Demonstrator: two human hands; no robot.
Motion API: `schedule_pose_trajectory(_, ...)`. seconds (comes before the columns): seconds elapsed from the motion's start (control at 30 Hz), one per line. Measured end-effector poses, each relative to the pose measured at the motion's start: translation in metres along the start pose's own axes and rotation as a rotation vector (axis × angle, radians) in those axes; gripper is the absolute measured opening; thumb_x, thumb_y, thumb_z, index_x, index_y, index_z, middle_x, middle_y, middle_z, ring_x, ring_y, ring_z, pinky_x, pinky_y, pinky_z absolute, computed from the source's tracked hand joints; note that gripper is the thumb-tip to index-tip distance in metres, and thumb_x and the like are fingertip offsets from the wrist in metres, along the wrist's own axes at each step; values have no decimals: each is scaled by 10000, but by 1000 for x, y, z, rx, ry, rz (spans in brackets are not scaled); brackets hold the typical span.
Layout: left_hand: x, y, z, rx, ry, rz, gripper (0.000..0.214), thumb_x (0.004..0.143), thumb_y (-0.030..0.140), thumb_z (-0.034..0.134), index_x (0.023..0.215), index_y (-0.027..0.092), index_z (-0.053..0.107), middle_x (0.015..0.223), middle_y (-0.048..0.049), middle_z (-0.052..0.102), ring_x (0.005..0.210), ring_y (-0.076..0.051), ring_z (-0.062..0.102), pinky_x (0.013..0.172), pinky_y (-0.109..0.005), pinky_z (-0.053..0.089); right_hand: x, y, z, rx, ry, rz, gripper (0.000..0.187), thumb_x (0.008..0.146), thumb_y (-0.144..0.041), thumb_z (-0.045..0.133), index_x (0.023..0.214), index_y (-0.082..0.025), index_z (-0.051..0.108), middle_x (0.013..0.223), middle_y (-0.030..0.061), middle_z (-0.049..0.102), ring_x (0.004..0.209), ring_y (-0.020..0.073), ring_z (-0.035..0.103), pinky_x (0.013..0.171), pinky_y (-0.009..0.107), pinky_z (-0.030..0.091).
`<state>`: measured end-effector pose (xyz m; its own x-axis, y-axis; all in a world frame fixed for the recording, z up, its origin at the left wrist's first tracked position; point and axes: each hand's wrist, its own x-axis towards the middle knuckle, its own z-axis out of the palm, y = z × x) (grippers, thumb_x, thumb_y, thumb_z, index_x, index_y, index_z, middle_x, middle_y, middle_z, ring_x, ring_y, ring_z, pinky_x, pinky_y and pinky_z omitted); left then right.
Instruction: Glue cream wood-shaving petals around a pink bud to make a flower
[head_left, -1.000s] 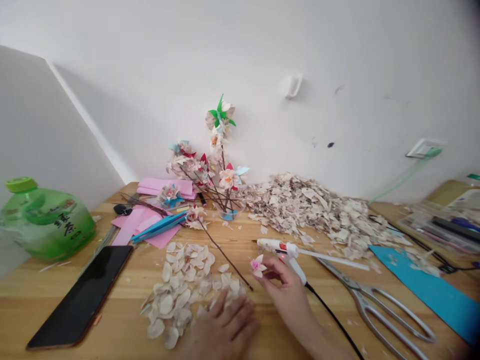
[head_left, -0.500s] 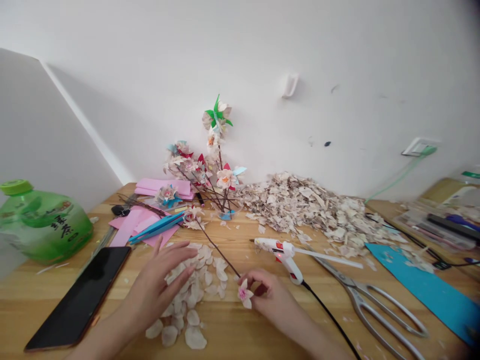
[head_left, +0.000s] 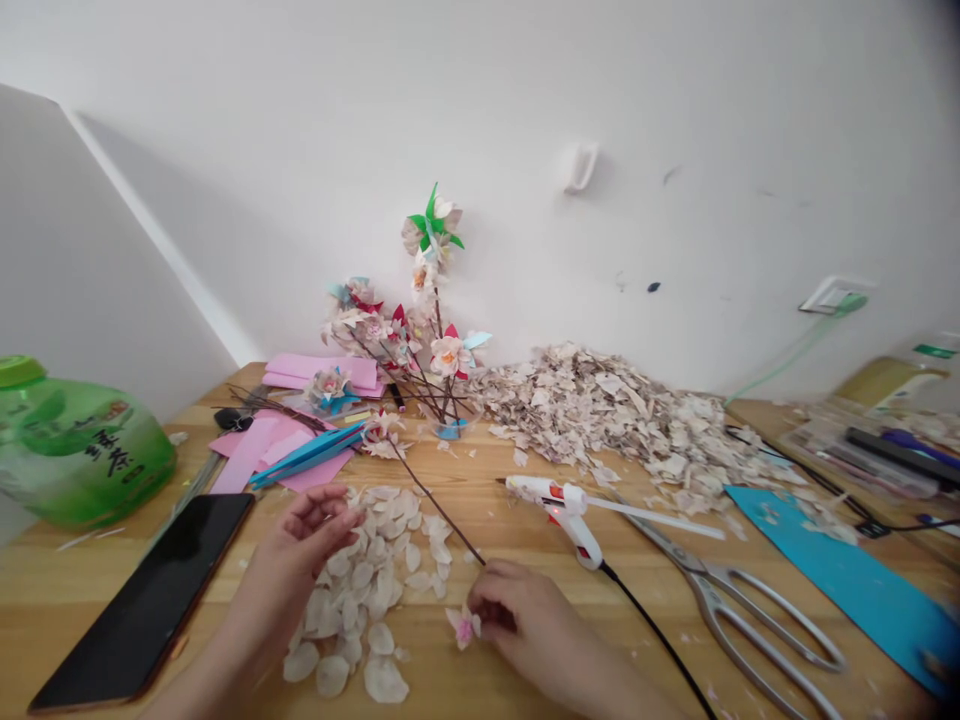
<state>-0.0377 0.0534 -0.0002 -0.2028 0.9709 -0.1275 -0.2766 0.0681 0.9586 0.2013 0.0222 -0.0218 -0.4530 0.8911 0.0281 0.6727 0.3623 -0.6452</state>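
Note:
My right hand [head_left: 529, 625] is closed on a small pink-and-white flower [head_left: 463, 627], which pokes out at its fingertips low over the wooden table. A thin brown twig [head_left: 439, 502] runs from that hand back to a pale blossom [head_left: 385, 437]; whether it joins the small flower is hidden by the fingers. Over the left edge of a spread of loose whitish petals [head_left: 360, 590], my left hand [head_left: 311, 535] has its fingers curled in and the thumb close to them. What it pinches, if anything, cannot be made out.
A glue gun [head_left: 559, 505] with a lit red light and large scissors [head_left: 716, 580] lie at right, beside blue paper [head_left: 832, 580]. Phone [head_left: 142, 600] and green bottle [head_left: 82, 450] are left. Behind stand the flower branches [head_left: 442, 355] and a flake heap [head_left: 600, 395].
My left hand has gone from spread fingers to curled ones and drawn back left. My right hand has lowered slightly and turned the small flower toward the left.

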Motion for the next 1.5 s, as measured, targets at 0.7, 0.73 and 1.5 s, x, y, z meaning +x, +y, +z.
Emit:
schedule_pose_trajectory(0.7,5,6,-16,171,149,159,243,505,338,786,693,207,705,604,28,679,517,-90,510,470,-173,417,8,12,-12,30,271,31,181,741,-79,500,853,-189,590,815,39,652,720,177,598,658,288,469)
schedule_pose_trajectory(0.73,4,6,-16,178,137,163,231,504,334,787,676,205,704,596,23,676,495,-90,493,450,-180,408,8,11,-9,-11,258,-6,200,740,-73,499,873,-193,590,834,41,650,747,181,595,674,290,464)
schedule_pose_trajectory(1.5,1,-1,-17,298,72,227,303,602,453,694,767,206,635,471,55,570,495,-126,520,512,-217,419,19,11,0,-175,206,52,254,735,-34,461,896,-181,590,873,77,648,850,232,570,737,325,426)
